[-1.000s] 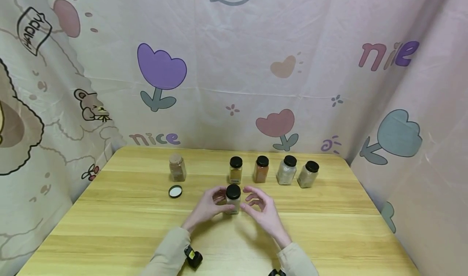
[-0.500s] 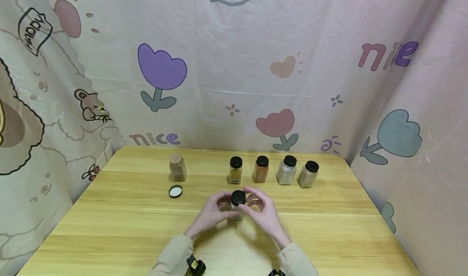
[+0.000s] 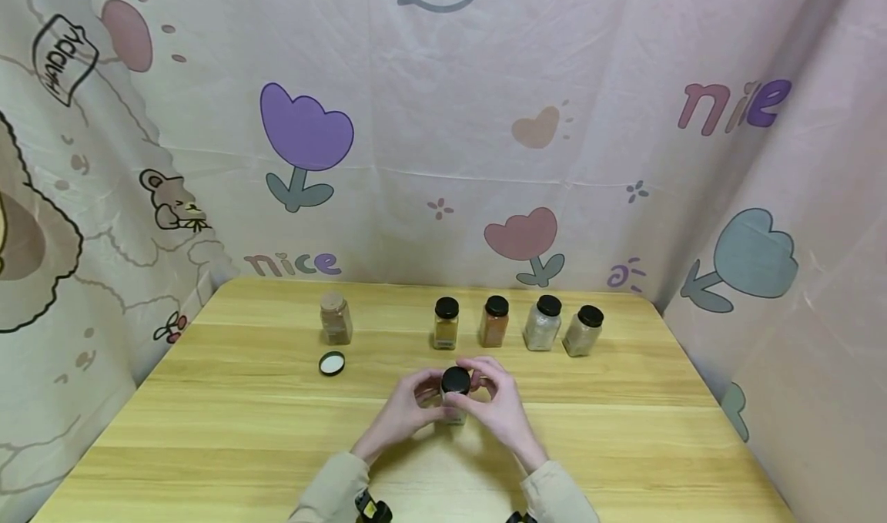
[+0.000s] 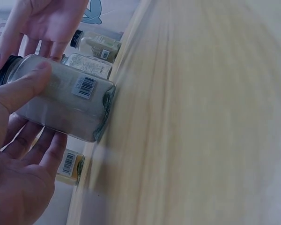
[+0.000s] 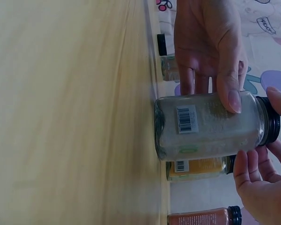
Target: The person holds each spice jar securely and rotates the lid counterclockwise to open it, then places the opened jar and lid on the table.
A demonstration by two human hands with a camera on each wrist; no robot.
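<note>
A clear glass jar (image 3: 454,417) of pale powder with a black lid (image 3: 456,380) stands upright between both hands near the middle of the wooden table. My left hand (image 3: 405,414) grips the jar's body from the left, thumb on the near side and fingers behind. From the right, my right hand (image 3: 500,407) pinches the black lid between thumb and fingers. Seen from the left wrist, the jar (image 4: 61,101) shows a barcode label low on its side. In the right wrist view, the lid (image 5: 271,119) sits on the jar's mouth with the right thumb against it.
Behind the hands stand capped jars of yellow (image 3: 446,328), orange (image 3: 494,328), white (image 3: 542,329) and pale beige (image 3: 583,336) contents. Further left is a brown-filled jar (image 3: 336,323) without its black cap, and a loose lid (image 3: 332,363) lies white side up before it. A printed curtain (image 3: 430,122) hangs behind.
My left hand has brought the jar slightly right and nearer to me. My right hand's thumb and fingers, apart from the jar a second ago, have closed around its lid.
</note>
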